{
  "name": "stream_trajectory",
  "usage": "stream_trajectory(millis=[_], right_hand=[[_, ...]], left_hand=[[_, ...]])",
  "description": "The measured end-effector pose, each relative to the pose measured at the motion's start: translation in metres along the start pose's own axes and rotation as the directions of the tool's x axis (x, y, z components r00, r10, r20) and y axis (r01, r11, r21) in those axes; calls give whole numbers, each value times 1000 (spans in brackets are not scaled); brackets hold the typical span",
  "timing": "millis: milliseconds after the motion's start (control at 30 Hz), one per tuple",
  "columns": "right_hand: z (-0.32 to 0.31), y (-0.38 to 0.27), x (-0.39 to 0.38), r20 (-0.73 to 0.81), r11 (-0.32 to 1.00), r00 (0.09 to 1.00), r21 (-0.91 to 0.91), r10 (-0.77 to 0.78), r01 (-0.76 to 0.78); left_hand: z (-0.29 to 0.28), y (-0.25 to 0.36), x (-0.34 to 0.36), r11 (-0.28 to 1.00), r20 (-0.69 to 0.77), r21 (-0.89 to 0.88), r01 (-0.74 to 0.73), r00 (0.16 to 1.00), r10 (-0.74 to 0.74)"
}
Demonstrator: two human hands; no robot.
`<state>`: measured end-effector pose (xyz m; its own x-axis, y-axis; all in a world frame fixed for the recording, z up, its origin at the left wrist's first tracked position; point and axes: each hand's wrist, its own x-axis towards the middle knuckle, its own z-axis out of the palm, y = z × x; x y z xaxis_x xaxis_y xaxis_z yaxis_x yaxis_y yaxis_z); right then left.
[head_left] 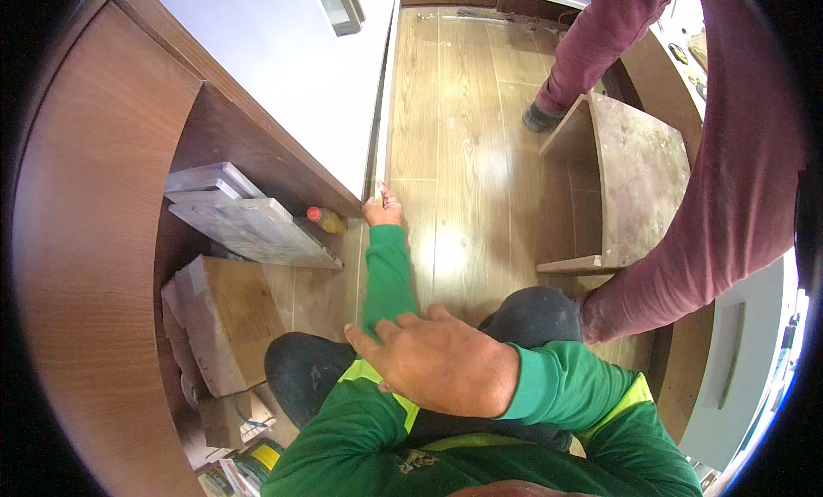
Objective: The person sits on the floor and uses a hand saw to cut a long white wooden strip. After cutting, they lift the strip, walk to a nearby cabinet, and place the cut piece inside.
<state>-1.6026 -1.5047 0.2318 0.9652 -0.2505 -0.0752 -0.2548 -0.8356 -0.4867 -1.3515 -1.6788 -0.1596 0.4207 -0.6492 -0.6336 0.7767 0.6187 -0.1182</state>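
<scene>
My left hand [383,208] reaches forward, low over the floor. Its fingers close around the near end of a long, thin white strip [387,94], which runs away from me beside a large white panel [274,60]. My right hand [446,360] crosses in front of my body. Its fingers are spread and lie over my left forearm near the elbow, holding nothing. A small bottle with a red cap and yellowish contents [327,220] lies on the floor, left of my left hand.
Another person's maroon-clad legs [729,171] straddle a stained, open-sided wooden box stool [643,176] at right. Several pale boards [253,223] and a cardboard box [231,317] sit at left beside a brown wooden panel [103,214]. Wood-look flooring [459,154] extends ahead.
</scene>
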Motion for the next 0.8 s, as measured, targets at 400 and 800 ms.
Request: stream_trajectory(millis=[400,800], right_hand=[[0,10,0,93,996,995,69,42,-49],[-5,6,5,93,999,995,22,34,-36]], left_hand=[[-7,-47,-47,965,-149,76,-250,954,259],[-68,-58,-42,920,-1,384,-76,997,83]])
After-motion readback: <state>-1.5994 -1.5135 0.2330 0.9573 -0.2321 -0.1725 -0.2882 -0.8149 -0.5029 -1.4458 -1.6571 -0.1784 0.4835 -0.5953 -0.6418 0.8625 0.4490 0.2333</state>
